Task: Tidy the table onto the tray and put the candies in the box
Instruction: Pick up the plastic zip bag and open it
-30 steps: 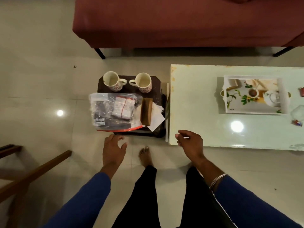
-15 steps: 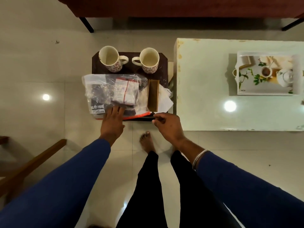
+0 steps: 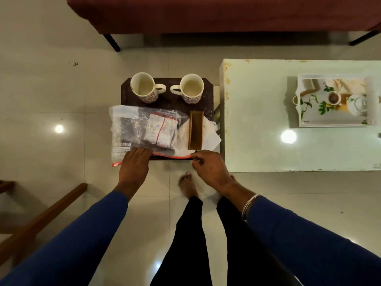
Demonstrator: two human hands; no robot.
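- The left hand [image 3: 135, 165] lies flat on the near edge of a clear plastic bag [image 3: 144, 131], fingers straight and pressing down — its grip is loose, curled round nothing.
- The right hand [image 3: 208, 167] pinches the red-striped near edge of the same bag at its right corner, finger and thumb clamped on the plastic.
- The bag rests on a small dark table [image 3: 167, 96] and overhangs it on the left; inside are dark packets and a white packet with red lines — whether these are the candies I cannot tell.
- Two patterned mugs [image 3: 144, 87] stand at the far side of the dark table, handles turned toward each other.
- A narrow brown box [image 3: 195, 130] lies just right of the bag, on white paper [image 3: 212, 137].
- The white tray [image 3: 334, 102], printed with leaves and a teapot, sits well apart on the pale green table [image 3: 257, 120] to the right.
- A dark red sofa [image 3: 206, 13] runs along the far side; a wooden chair frame [image 3: 41, 219] shows at lower left.
- The person stands barefoot on the tiled floor [image 3: 51, 89], in blue sleeves, with a bangle [image 3: 249, 205] on the right wrist.
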